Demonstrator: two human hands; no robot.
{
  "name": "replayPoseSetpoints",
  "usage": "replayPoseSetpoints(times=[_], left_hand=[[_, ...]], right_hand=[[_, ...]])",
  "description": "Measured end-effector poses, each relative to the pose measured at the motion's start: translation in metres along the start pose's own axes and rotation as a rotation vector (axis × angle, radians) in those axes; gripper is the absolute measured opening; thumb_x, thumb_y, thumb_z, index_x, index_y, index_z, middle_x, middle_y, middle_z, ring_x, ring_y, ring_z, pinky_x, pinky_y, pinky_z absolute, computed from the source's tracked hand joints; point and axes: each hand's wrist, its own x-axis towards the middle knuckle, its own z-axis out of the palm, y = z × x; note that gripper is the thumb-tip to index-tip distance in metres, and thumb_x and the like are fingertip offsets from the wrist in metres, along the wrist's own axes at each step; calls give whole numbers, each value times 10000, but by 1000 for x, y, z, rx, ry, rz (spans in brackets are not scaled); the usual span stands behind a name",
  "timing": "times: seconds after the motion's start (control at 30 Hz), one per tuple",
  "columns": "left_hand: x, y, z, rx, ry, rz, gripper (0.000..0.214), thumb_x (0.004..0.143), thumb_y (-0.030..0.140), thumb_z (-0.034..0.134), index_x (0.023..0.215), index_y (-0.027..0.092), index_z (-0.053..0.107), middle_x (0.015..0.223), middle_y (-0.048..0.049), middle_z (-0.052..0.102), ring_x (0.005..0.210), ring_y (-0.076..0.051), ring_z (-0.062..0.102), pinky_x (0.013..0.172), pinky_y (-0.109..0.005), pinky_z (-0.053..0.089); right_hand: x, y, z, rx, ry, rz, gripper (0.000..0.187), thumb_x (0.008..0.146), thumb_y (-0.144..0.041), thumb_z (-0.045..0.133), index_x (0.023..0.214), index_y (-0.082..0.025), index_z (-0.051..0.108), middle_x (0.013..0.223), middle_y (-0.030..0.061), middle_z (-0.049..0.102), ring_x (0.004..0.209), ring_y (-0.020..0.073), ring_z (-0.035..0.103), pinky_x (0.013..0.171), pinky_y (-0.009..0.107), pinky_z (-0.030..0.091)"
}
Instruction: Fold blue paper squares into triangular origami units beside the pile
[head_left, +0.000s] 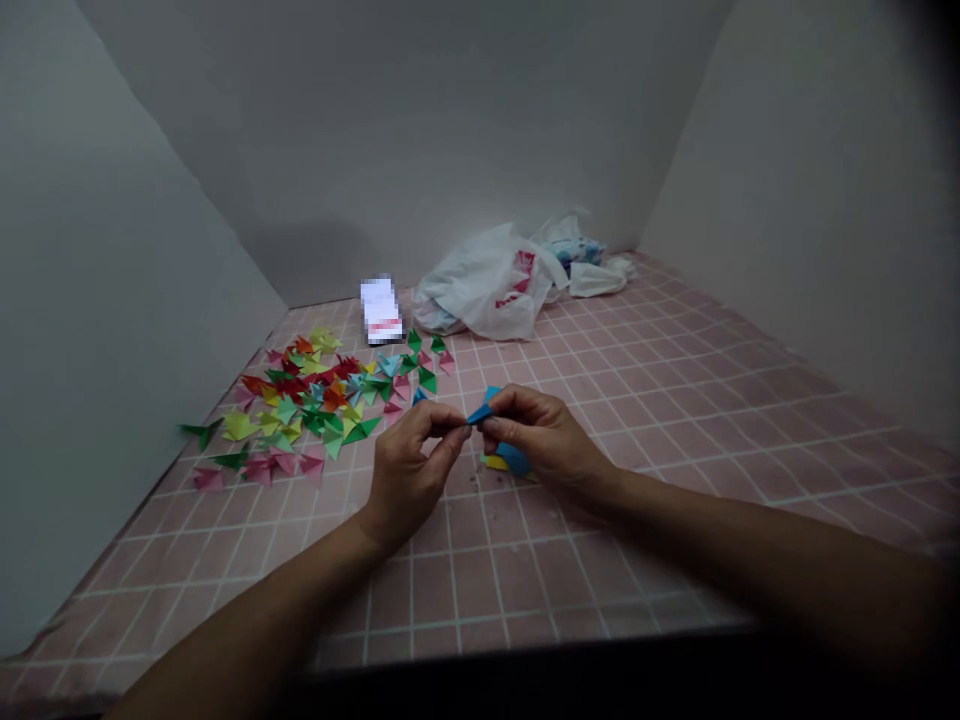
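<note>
Between my two hands, above the middle of the table, is a small piece of folded blue paper point(480, 413). The fingers and thumb of my left hand point(412, 465) pinch its left tip. My right hand point(541, 430) grips the other end between thumb and fingers, which hide part of it. Under my right hand lie blue and yellow paper sheets point(513, 459), partly covered by it. To the left spreads a heap of small folded paper pieces point(300, 400) with pointed tips, in green, red, yellow, pink and light blue.
A phone point(381, 310) with a lit, blurred screen leans near the back wall. Beside it sits a white plastic bag point(487, 285) with red print, and more crumpled bags point(592, 265) lie to its right. A pink checked cloth point(720, 400) covers the table; pale walls stand on three sides.
</note>
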Motion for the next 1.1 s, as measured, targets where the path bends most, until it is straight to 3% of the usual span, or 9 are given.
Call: replayPoseSetpoints(times=[0.67, 0.9, 1.1], left_hand=[[7, 0, -5, 38, -109, 35, 90, 877, 121, 674, 822, 178, 630, 765, 5, 650, 700, -121, 613, 655, -240, 472], [7, -6, -3, -108, -160, -135, 81, 879, 216, 680, 821, 186, 633, 756, -11, 665, 677, -137, 610, 628, -255, 482], [8, -6, -3, -109, -200, -190, 99, 891, 243, 643, 811, 185, 629, 754, -26, 678, 689, -153, 643, 637, -266, 502]], right_hand=[[1, -6, 1, -160, 0, -32, 165, 773, -287, 743, 736, -181, 622, 671, -30, 571, 609, 103, 498, 553, 247, 403], [-1, -4, 1, -218, 43, -21, 194, 772, -302, 744, 698, -170, 622, 661, -24, 561, 603, 104, 488, 552, 250, 393], [-2, -2, 0, -172, 10, 14, 215, 788, -343, 733, 712, -181, 614, 650, -27, 553, 584, 108, 492, 546, 253, 397]])
